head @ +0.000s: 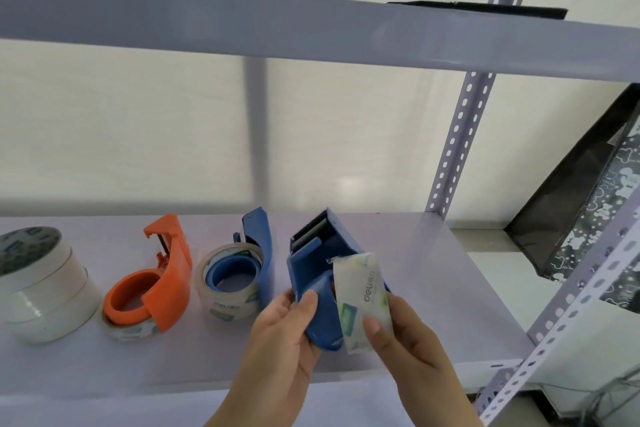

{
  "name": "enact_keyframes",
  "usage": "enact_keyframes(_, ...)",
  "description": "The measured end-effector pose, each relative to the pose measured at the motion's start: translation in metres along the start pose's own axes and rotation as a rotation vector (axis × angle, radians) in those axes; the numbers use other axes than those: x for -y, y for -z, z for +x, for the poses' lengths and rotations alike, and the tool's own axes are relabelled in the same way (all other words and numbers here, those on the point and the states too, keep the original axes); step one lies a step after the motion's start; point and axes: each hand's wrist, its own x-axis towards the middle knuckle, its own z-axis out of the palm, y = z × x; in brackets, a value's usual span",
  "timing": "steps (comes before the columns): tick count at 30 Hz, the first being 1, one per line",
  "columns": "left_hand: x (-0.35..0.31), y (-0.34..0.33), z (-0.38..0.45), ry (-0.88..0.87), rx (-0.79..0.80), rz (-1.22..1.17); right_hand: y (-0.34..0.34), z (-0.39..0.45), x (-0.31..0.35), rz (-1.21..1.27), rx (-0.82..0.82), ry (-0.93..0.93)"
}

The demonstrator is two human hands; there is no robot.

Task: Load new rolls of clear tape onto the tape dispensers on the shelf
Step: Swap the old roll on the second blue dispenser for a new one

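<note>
While the left hand is cradling the blue dispenser low in the centre of the frame, its thumb is pressing on the blue body and its fingers are curling underneath, so that grip is closing round the dispenser itself. The right hand is pinching a new roll of clear tape seen almost edge-on, thumb across the printed wrapper and fingers behind, and the roll is touching the right flank of the dispenser. Judging by its look, the roll is behaving as a light, stiff ring with a slick film skin, so it is likely asking for a pinch across its flat sides or a finger through the core rather than a squeeze on the rim, which could slip. The dispenser appears to be hard, hollow plastic, light enough for one hand; the toothed blade at its upper end is pointing away from the person and is best being avoided, with the hold staying on the smooth lower body. Left of centre, a second blue dispenser is already carrying a roll, an orange dispenser is sitting over another, and a stack of white rolls is standing at the far left, all resting on the shelf.
</note>
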Motion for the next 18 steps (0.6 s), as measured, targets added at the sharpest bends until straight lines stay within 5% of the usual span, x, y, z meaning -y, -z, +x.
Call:
enact_keyframes(4, 0.002, -0.002, -0.006, -0.080, 0.065, 0.232, -0.002, -0.005, -0.001, 0.036, 0.058, 0.030)
enact_keyframes(9, 0.005, 0.000, -0.008, -0.035, 0.151, 0.251, -0.004, -0.009, -0.012, 0.123, 0.101, -0.004)
enact_keyframes(12, 0.015, 0.002, -0.007, -0.011, 0.065, 0.300, -0.010, -0.011, -0.021, 0.210, 0.101, -0.030)
enact_keyframes(18, 0.008, 0.000, -0.010, 0.006, 0.137, 0.522, -0.019, -0.016, -0.015, 0.089, 0.172, -0.032)
